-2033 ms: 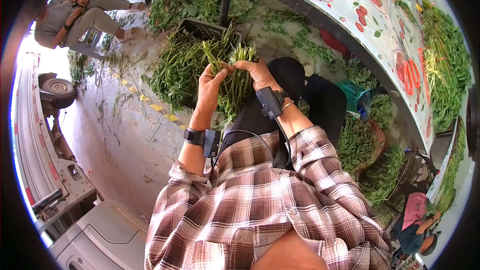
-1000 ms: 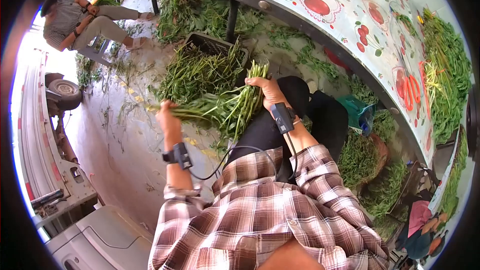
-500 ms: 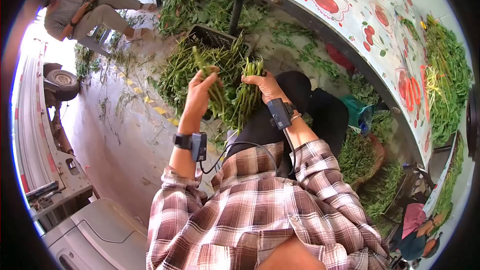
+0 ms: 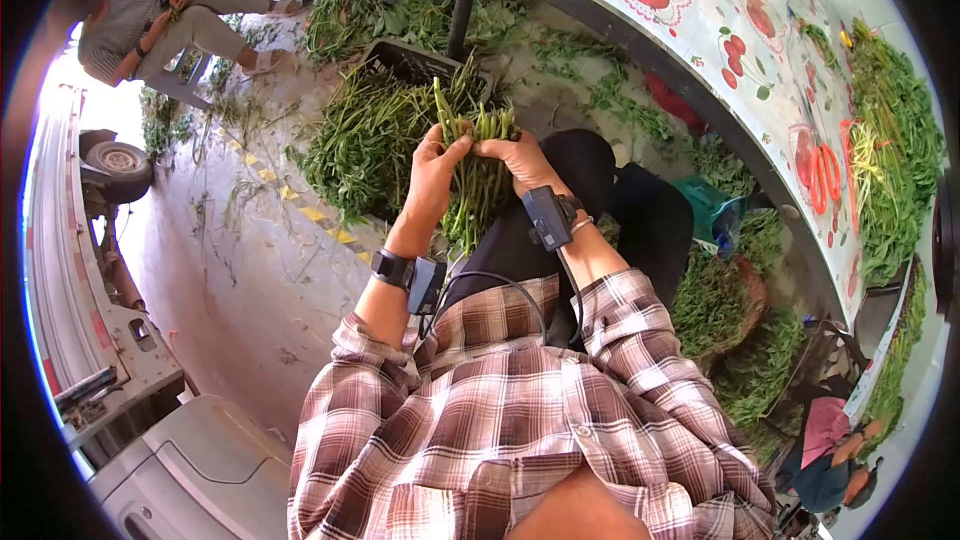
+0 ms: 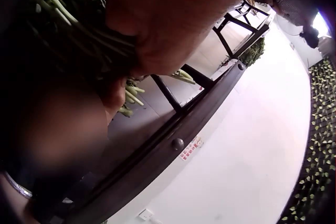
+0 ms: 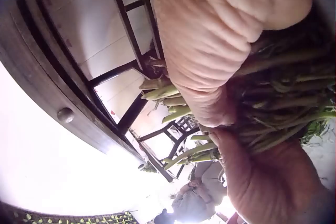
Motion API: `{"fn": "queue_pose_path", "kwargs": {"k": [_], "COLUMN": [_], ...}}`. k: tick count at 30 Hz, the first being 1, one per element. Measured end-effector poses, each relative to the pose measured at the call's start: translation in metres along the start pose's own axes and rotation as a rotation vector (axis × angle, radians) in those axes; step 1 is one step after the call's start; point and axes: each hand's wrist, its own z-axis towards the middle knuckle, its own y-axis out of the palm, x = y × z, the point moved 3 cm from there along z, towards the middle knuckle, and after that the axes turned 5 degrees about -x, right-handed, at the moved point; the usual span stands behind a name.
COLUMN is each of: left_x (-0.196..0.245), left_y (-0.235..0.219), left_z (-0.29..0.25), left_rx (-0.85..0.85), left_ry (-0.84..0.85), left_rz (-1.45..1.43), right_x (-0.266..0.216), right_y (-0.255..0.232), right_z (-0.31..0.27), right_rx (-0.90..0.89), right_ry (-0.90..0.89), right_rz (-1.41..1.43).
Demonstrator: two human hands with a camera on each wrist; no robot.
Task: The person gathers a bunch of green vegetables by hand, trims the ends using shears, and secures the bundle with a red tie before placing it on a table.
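Gripping the stem bundle [image 4: 480,195] in my R hand [image 4: 522,162], I pinch a few stems [image 4: 439,100] alongside w/ my L hand [image 4: 432,175], prob. to even their ends

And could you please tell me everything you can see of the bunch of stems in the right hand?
The bunch is of slender green stems, gathered roughly parallel. Its paler, blunt ends jut forward past the grip of the right hand; the stems trail back the other way, with some leaves lower down. The left hand, holding a few stems, is close beside it; contact is unclear.
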Motion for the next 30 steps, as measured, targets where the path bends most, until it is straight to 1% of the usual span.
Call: {"fn": "queue_pose_path", "kwargs": {"k": [1, 4, 6, 8, 11, 14, 17, 20, 24, 30], "left_x": [0.0012, 0.0035, 0.0047, 0.0021, 0.0001, -0.0005, 0.0027, 0.0018, 0.0037, 0.0078], "left_y": [0.0005, 0.0037, 0.0068, 0.0067, 0.0040, 0.0020, 0.0045, 0.0036, 0.0054, 0.0094], "left_z": [-0.0008, -0.0021, -0.0037, -0.0033, -0.0017, 0.0006, -0.0013, 0.0006, 0.0012, 0.0025], "left_rx": [0.029, 0.015, 0.008, 0.002, 0.114, 0.134, 0.166, 0.175, 0.179, 0.121], "left_ry": [0.028, 0.029, 0.034, 0.040, 0.071, 0.098, 0.083, 0.086, 0.107, 0.102], "left_rz": [0.024, 0.022, 0.032, 0.041, 0.066, 0.053, 0.035, -0.009, 0.024, 0.039], "right_x": [0.0023, 0.0064, 0.0081, 0.0102, 0.0064, 0.0067, 0.0069, 0.0057, 0.0067, 0.0051], "right_y": [-0.0013, -0.0044, -0.0050, -0.0061, -0.0028, -0.0028, -0.0024, 0.0002, 0.0012, 0.0021], "right_z": [0.0009, 0.0041, 0.0046, 0.0063, 0.0043, 0.0054, 0.0056, 0.0048, 0.0053, 0.0048], "right_rx": [0.002, 0.002, -0.029, -0.027, -0.031, -0.043, -0.066, -0.070, -0.078, -0.077], "right_ry": [0.000, -0.023, 0.010, 0.002, 0.001, 0.009, 0.005, 0.006, 0.004, 0.020], "right_rz": [0.004, -0.008, 0.052, 0.033, 0.001, -0.004, -0.008, -0.020, -0.020, -0.010]}}
